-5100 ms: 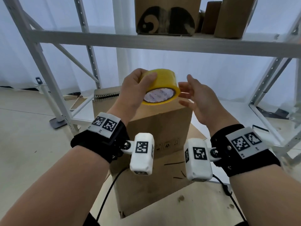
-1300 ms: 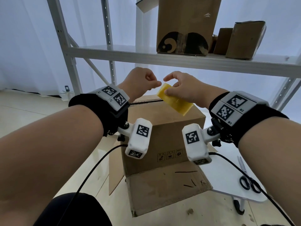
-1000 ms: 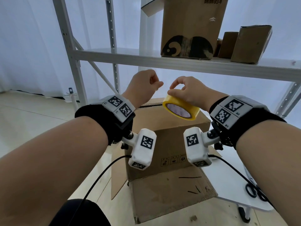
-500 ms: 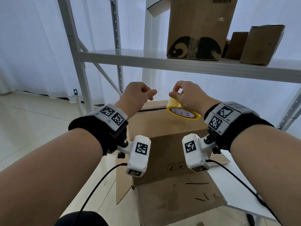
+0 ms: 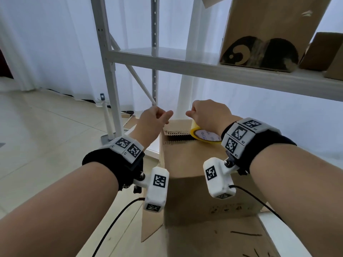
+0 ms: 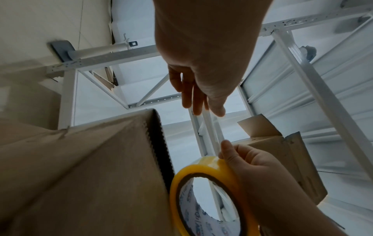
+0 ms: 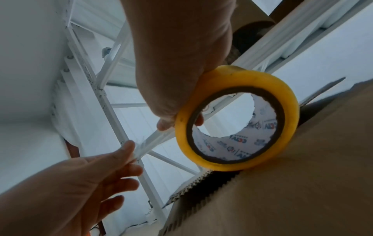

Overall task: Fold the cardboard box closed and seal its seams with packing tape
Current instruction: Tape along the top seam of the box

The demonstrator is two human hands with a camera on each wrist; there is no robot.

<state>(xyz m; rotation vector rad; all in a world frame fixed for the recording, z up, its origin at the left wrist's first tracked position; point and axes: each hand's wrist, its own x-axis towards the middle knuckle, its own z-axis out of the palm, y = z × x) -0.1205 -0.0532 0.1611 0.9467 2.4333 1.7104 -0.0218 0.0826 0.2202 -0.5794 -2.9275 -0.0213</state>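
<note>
A brown cardboard box (image 5: 194,164) stands in front of me with its top flaps folded down. My right hand (image 5: 200,115) grips a yellow packing tape roll (image 5: 204,135) at the far edge of the box top. My left hand (image 5: 164,117) pinches the tape's free end just left of the roll. In the right wrist view a clear strip of tape (image 7: 153,140) runs taut from the left hand (image 7: 125,156) to the roll (image 7: 288,111). The left wrist view shows the roll (image 6: 201,172) beside the box's corrugated edge (image 6: 159,151).
A white metal rack (image 5: 185,65) rises behind the box; its shelf carries a tall printed carton (image 5: 259,34) and a smaller box (image 5: 323,52). A loose cardboard sheet (image 5: 213,238) lies below the box front. A white post on a grey base (image 5: 108,119) stands at the left.
Both hands have come down to the far edge of the box top. The left hand has drawn apart from the roll, pulling out a short strip of tape.
</note>
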